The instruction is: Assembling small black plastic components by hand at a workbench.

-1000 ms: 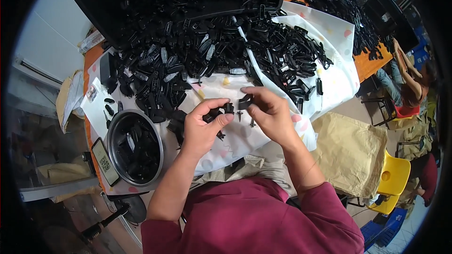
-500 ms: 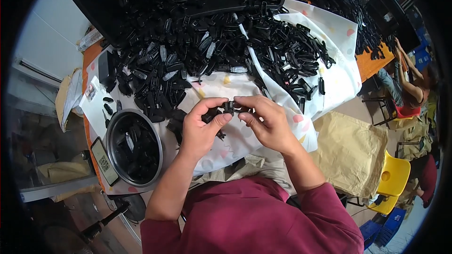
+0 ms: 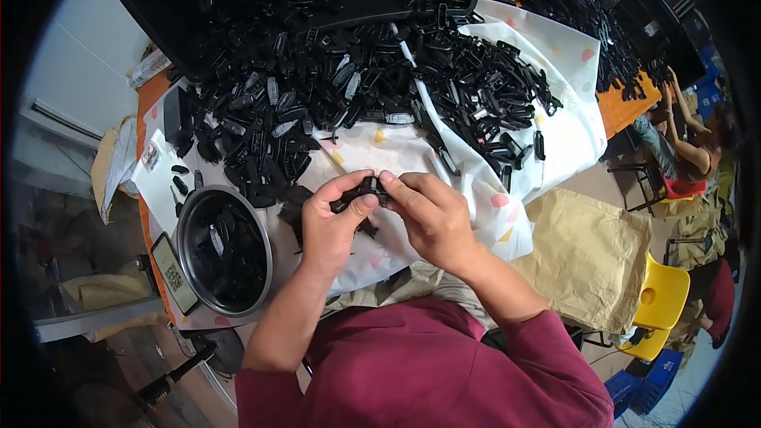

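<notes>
Between my two hands is a small black plastic part, partly covered by the fingers. My left hand pinches it with thumb and forefinger from the left. From the right, my right hand is closed against the same part, its fingertips close to the left thumb. What exactly the part is cannot be made out. Beyond the hands spreads a big heap of similar black plastic parts, a few with grey faces. More such parts lie in a round metal bowl left of my left forearm.
A white spotted cloth covers the table. A large black bin lies tipped at the back. Beside the bowl is a phone-like panel with a square code. To the right are a brown sack, a yellow chair and another person.
My right hand has shifted left and closed in on my left hand. The black part, seen between the fingertips before, is now more covered and slightly further left.
</notes>
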Motion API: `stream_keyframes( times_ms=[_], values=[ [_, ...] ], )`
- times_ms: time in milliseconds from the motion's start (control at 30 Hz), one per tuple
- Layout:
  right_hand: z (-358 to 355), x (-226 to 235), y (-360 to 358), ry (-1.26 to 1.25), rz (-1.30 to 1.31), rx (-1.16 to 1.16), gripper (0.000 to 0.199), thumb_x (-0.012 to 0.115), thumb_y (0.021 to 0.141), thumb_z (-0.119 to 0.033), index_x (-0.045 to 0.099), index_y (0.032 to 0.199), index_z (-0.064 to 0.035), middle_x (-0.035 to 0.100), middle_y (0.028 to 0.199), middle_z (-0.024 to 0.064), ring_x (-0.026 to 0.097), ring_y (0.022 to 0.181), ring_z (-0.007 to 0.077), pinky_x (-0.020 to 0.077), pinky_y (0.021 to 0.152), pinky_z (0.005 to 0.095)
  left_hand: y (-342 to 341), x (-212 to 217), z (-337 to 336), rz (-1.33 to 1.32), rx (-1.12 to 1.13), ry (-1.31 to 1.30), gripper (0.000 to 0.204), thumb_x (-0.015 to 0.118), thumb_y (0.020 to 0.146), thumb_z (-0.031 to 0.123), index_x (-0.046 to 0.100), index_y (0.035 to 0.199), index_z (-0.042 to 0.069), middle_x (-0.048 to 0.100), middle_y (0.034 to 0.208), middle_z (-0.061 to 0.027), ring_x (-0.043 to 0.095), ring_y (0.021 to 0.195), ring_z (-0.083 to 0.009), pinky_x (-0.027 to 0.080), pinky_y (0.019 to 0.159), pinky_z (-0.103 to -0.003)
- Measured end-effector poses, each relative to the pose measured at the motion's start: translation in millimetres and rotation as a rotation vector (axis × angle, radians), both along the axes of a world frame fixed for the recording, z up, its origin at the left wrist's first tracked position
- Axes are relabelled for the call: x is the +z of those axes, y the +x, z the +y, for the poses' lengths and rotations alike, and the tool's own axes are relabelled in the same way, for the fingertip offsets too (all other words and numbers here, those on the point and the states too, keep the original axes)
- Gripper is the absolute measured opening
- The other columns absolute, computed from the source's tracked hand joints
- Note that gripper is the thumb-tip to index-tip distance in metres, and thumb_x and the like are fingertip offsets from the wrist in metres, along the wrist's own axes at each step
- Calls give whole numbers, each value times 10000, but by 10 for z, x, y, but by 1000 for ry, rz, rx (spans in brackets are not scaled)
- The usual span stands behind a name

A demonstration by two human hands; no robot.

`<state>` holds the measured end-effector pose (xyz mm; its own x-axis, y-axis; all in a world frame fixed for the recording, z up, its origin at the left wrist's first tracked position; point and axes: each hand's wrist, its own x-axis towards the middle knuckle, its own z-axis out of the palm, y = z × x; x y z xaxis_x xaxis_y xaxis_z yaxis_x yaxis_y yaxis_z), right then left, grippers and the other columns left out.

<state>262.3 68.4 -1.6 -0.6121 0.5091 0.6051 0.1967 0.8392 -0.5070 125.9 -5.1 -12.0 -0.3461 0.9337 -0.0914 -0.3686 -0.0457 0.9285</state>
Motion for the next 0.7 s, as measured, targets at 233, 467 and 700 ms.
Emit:
stream_keyframes(
  times_ms=[233, 467, 700],
  values=[
    [-146, -90, 3, -1052, 243, -40, 273, 630, 784, -37, 544, 1032, 40, 600, 869, 97, 555, 694, 103, 471, 581, 230, 65, -121, 9, -234, 75, -86, 293, 632, 799, 105, 564, 1062, -5, 611, 939, -74, 539, 736, -91, 424, 634, -195],
    [68, 51, 77, -687, -67, 174, 168, 631, 772, -62, 581, 921, -4, 625, 776, 64, 597, 687, 136, 461, 615, 257, -149, 28, -348, 240, 203, -93, 189, 597, 790, 49, 589, 967, -14, 610, 900, -85, 553, 733, -152, 443, 685, -260],
    [1119, -328, 568, -211, -658, -623, 178, 625, 718, -218, 640, 778, -51, 579, 820, 118, 569, 763, 308, 450, 652, 384, -963, 201, -918, 1298, 447, -561, 244, 627, 749, 106, 609, 985, 45, 563, 929, -102, 540, 858, -272, 429, 763, -335]
  ],
)
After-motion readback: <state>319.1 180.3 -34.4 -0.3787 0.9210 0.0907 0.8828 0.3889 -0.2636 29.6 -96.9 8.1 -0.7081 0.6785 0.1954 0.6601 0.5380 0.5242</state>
